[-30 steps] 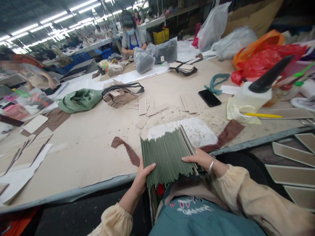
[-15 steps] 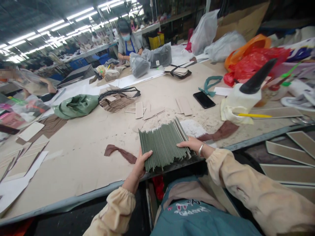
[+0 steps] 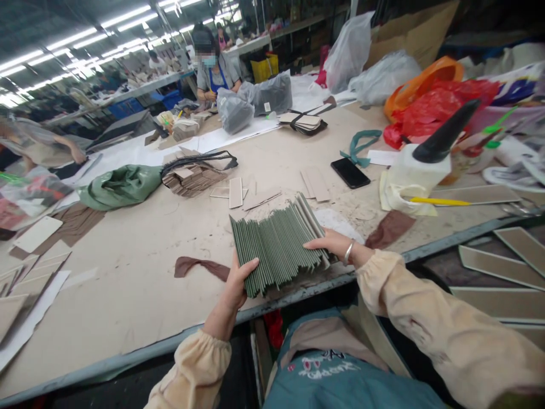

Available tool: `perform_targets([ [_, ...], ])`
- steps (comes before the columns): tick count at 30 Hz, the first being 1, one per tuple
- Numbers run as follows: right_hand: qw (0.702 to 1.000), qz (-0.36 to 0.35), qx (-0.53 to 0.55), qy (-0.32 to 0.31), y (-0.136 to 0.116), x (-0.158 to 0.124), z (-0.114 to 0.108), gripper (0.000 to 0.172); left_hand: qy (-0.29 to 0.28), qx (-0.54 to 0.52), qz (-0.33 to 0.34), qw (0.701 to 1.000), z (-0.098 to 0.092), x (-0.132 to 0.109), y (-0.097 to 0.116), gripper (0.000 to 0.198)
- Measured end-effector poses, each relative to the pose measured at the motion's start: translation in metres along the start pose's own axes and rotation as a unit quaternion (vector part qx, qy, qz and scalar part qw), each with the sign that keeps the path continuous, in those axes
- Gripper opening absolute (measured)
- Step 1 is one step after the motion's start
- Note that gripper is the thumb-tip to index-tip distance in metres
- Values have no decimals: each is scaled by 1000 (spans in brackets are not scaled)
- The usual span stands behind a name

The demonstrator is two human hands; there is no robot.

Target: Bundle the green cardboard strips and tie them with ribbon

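While a stack of thin green-edged strips point(image 3: 276, 244) sits at the centre of the frame, just over the near edge of the counter point(image 3: 140, 284), both hands grip it from opposite ends. The left hand point(image 3: 236, 281) has its thumb laid across the stack's left end; the right hand point(image 3: 330, 244), with a silver bracelet point(image 3: 348, 251) at the wrist, clasps the right end, where paler strips show. The fingers of each are closed on the strips, mostly hidden underneath, and whether the stack touches the counter I cannot tell. Brown cloth point(image 3: 200, 267) lies left of the left hand, and a brown scrap point(image 3: 389, 230) beside the right wrist. Towards the right of the frame are a black phone point(image 3: 349, 172), a white bottle point(image 3: 419, 167) with a black nozzle and a yellow pen point(image 3: 440, 201). A green bag point(image 3: 121, 186) rests at centre left; in the upper left, a person in a blue apron point(image 3: 219, 79) sits across the counter.
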State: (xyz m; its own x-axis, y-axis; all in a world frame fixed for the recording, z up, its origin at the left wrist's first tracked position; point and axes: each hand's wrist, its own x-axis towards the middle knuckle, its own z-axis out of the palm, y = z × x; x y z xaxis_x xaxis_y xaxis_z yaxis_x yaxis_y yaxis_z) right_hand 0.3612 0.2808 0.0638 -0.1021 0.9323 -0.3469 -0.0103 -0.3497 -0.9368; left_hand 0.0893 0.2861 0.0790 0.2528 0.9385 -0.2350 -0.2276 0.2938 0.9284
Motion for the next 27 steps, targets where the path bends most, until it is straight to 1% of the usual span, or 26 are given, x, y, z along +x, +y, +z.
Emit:
perform_targets([
  [2,999,6,-37,26,6,-5,0,38,8,-2,-30,1000,1,-5,-6,63],
  [5,995,17,-91,40,13,-9,3,34,11,0,-84,996,1,-6,-13,60],
  [7,987,15,-149,54,13,-11,7,36,9,38,-74,996,-1,-5,-12,57],
  [9,967,24,-241,79,9,-12,9,41,7,123,-48,991,-5,-4,-7,54],
  [10,953,32,-288,84,7,-13,10,42,4,175,-37,984,-7,-4,-4,53],
  [13,921,44,-381,63,3,-16,10,43,-10,322,-12,947,-16,-5,2,47],
  [16,905,54,-418,54,4,-20,9,47,-17,451,16,892,-25,-5,2,39],
  [18,897,54,-434,60,7,-24,8,52,-24,528,36,848,-30,-4,1,44],
  [20,894,35,-444,55,11,-27,7,55,-25,582,54,811,-35,-2,0,52],
  [22,888,19,-456,53,15,-30,6,58,-14,613,68,787,-39,1,-2,53],
  [24,874,16,-481,62,18,-33,3,63,-6,635,89,767,-45,3,-3,51],
  [25,866,13,-496,68,19,-35,0,63,-6,641,100,761,-48,3,-4,50],
  [27,852,-7,-517,76,21,-38,-8,59,-10,643,111,758,-56,5,-3,51],
])
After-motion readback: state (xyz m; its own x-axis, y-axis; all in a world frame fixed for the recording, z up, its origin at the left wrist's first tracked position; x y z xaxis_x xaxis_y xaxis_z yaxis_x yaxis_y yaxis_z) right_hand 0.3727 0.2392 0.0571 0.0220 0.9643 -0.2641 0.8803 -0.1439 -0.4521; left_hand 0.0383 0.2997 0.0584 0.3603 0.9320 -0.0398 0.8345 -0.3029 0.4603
